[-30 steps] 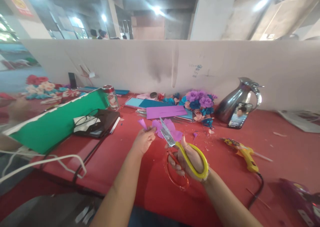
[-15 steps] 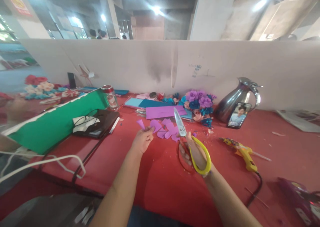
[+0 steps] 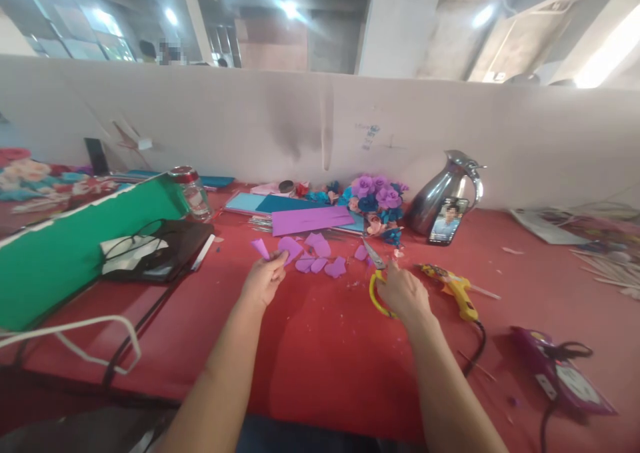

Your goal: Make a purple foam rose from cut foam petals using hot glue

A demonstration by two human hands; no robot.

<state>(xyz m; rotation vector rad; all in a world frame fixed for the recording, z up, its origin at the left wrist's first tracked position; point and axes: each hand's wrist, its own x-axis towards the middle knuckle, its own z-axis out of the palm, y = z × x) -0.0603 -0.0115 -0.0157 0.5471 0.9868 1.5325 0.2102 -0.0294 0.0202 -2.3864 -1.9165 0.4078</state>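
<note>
Several purple petals [image 3: 335,267] lay on the bench [image 3: 320,353]; your left hand [image 3: 263,282] pinched purple paper [image 3: 290,249], your right hand [image 3: 406,292] touched scissors [image 3: 380,264], its grip unclear.

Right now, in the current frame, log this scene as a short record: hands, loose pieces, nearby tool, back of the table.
Left hand: left hand pinching purple paper
Right hand: right hand at the scissors; grip partly hidden
Loose pieces: purple cutouts on the red table, between the hands
Nearby tool: yellow glue gun, right of the right hand
Back: paper flowers; metal jug, phone upright before it
</note>
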